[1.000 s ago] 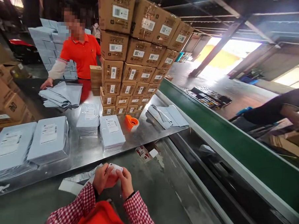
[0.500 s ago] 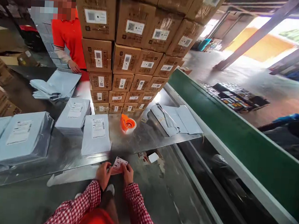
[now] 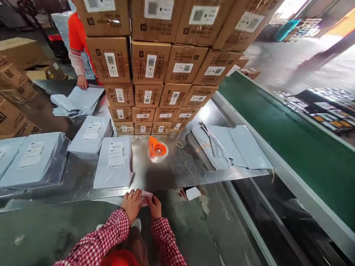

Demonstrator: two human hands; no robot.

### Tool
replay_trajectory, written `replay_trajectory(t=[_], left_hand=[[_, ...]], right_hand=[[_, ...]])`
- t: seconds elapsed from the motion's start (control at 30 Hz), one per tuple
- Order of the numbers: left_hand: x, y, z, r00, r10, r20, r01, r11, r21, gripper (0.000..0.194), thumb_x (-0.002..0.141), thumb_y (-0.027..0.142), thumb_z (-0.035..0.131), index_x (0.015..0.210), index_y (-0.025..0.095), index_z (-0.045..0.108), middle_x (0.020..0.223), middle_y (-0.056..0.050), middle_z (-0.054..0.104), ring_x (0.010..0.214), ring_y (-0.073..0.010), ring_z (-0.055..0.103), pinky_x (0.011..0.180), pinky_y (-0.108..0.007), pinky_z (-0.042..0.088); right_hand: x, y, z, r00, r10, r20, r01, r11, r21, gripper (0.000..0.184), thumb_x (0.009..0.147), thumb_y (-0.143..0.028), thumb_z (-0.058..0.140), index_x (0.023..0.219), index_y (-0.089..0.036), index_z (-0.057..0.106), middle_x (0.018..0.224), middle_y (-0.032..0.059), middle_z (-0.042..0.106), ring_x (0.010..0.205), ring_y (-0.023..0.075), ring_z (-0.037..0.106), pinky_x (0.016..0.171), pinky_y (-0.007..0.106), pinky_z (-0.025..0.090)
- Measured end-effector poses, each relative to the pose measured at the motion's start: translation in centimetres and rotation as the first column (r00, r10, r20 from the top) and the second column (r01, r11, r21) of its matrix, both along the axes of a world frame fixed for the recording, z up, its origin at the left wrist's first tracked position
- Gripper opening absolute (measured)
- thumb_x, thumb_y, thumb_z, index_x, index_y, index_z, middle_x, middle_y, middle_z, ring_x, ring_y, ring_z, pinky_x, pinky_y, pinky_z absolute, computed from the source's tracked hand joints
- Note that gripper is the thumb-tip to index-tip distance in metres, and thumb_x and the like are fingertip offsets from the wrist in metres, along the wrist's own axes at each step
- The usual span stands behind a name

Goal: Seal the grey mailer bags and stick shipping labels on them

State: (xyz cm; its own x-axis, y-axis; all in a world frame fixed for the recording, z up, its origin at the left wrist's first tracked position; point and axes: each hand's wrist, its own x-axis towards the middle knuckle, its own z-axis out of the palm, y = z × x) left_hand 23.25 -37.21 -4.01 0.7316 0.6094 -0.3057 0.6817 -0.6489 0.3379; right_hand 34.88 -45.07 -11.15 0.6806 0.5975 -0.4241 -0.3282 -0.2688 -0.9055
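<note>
I pinch a small label (image 3: 146, 197) between my left hand (image 3: 132, 201) and right hand (image 3: 156, 207), at the counter (image 3: 170, 168) edge, just below a parcel (image 3: 114, 162).

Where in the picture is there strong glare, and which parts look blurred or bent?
Head view: daylight burns out the top right corner, and a bright glare spot sits on the metal table; the stacked cartons lean outward from lens distortion; the small label between the left hand and right hand is soft.
</note>
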Motion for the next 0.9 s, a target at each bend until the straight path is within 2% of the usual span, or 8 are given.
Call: replay_trajectory(t=[0.17, 0.27, 0.33, 0.4, 0.5, 0.67, 0.8, 0.9], left_hand=[[-2.8, 0.1, 1.9, 0.983, 0.025, 0.180, -0.022, 1.000, -0.018, 0.050, 0.092, 0.016, 0.047, 0.142, 0.019, 0.054, 0.139, -0.011, 0.062, 0.130, -0.0280, 0.057, 0.114, -0.047, 0.047], [-7.3, 0.0, 3.1, 0.836, 0.201, 0.511, -0.205, 0.977, -0.049, 0.038, 0.100, 0.024, 0.037, 0.122, 0.021, 0.067, 0.119, -0.010, 0.072, 0.116, -0.0255, 0.066, 0.107, -0.046, 0.054], [-10.4, 0.6, 3.8, 0.630, 0.424, 0.650, -0.464, 0.877, -0.121, 0.037, 0.100, 0.037, 0.039, 0.109, 0.020, 0.070, 0.110, -0.012, 0.074, 0.108, -0.0273, 0.069, 0.101, -0.049, 0.056], [-12.9, 2.0, 4.2, 0.392, 0.625, 0.675, -0.666, 0.699, -0.261, 0.044, 0.096, 0.052, 0.045, 0.110, 0.017, 0.068, 0.113, -0.015, 0.073, 0.109, -0.0305, 0.068, 0.100, -0.053, 0.055], [-15.5, 5.9, 4.8, 0.175, 0.756, 0.631, -0.712, 0.540, -0.449, 0.062, 0.084, 0.069, 0.051, 0.112, 0.016, 0.065, 0.116, -0.018, 0.073, 0.111, -0.0335, 0.069, 0.101, -0.055, 0.054], [-18.3, 16.9, 7.2, 0.315, 0.675, 0.667, -0.775, 0.589, -0.229, 0.058, 0.085, 0.059, 0.042, 0.117, 0.014, 0.060, 0.124, -0.021, 0.068, 0.119, -0.0343, 0.064, 0.105, -0.054, 0.050], [-18.0, 27.7, 9.2, 0.432, 0.631, 0.644, -0.740, 0.656, -0.147, 0.058, 0.084, 0.048, 0.054, 0.125, 0.007, 0.056, 0.137, -0.025, 0.060, 0.136, -0.0374, 0.050, 0.119, -0.051, 0.033], [-16.5, 34.3, 9.2, 0.507, 0.626, 0.593, -0.664, 0.722, -0.194, 0.070, 0.074, 0.045, 0.069, 0.127, 0.001, 0.055, 0.140, -0.031, 0.056, 0.138, -0.0440, 0.047, 0.118, -0.052, 0.034]], right_hand=[[1.0, -1.5, 3.7, 0.989, -0.097, 0.115, 0.108, 0.990, -0.091, 0.065, 0.060, -0.072, 0.070, 0.094, -0.017, 0.070, 0.104, 0.0160, 0.074, 0.104, 0.0351, 0.067, 0.095, 0.049, 0.053], [0.9, 1.3, 7.6, 0.981, 0.035, 0.191, -0.046, 0.997, 0.054, 0.077, 0.083, -0.073, 0.050, 0.130, -0.013, 0.060, 0.141, 0.0180, 0.059, 0.134, 0.0322, 0.053, 0.116, 0.047, 0.040], [0.4, 5.3, 9.8, 0.954, 0.189, 0.233, -0.232, 0.957, 0.174, 0.087, 0.089, -0.071, 0.040, 0.150, -0.009, 0.041, 0.160, 0.0174, 0.037, 0.150, 0.0286, 0.033, 0.126, 0.045, 0.025], [-0.5, 10.1, 11.3, 0.940, 0.258, 0.224, -0.302, 0.933, 0.193, 0.099, 0.087, -0.074, 0.041, 0.156, -0.003, 0.027, 0.167, 0.0182, 0.019, 0.156, 0.0294, 0.015, 0.129, 0.046, 0.012], [-2.5, 15.9, 11.7, 0.953, 0.281, 0.112, -0.296, 0.942, 0.158, 0.110, 0.072, -0.073, 0.061, 0.153, -0.004, 0.032, 0.163, 0.0211, 0.029, 0.153, 0.0367, 0.023, 0.127, 0.053, 0.015], [-5.0, 18.0, 10.4, 0.966, 0.257, -0.031, -0.240, 0.935, 0.261, 0.108, 0.054, -0.062, 0.078, 0.144, -0.012, 0.046, 0.141, 0.0171, 0.059, 0.133, 0.0383, 0.053, 0.117, 0.054, 0.039], [-5.1, 16.5, 9.4, 0.981, 0.188, 0.047, -0.194, 0.957, 0.216, 0.099, 0.061, -0.069, 0.073, 0.140, -0.013, 0.052, 0.140, 0.0165, 0.060, 0.138, 0.0374, 0.049, 0.117, 0.050, 0.040], [-4.3, 15.8, 8.5, 0.984, 0.113, 0.135, -0.125, 0.988, 0.089, 0.101, 0.058, -0.074, 0.072, 0.134, -0.009, 0.058, 0.137, 0.0190, 0.062, 0.143, 0.0401, 0.042, 0.120, 0.048, 0.037]])
